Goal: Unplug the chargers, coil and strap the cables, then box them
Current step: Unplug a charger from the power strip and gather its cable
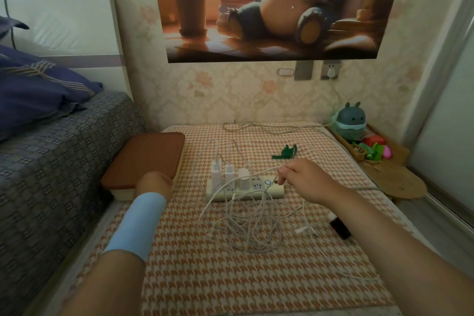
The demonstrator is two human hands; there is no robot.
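A cream power strip lies on the checked cloth with three white chargers plugged into it. Their white cables lie in a loose tangle in front of the strip. My right hand pinches the end of one white cable just right of the strip. My left hand rests on the near corner of the box with a brown lid at the left. Green straps lie behind the strip.
A bed with a blue pillow runs along the left. A teal toy and a basket of small things stand at the back right. A black object lies under my right forearm. A wall socket holds a white plug.
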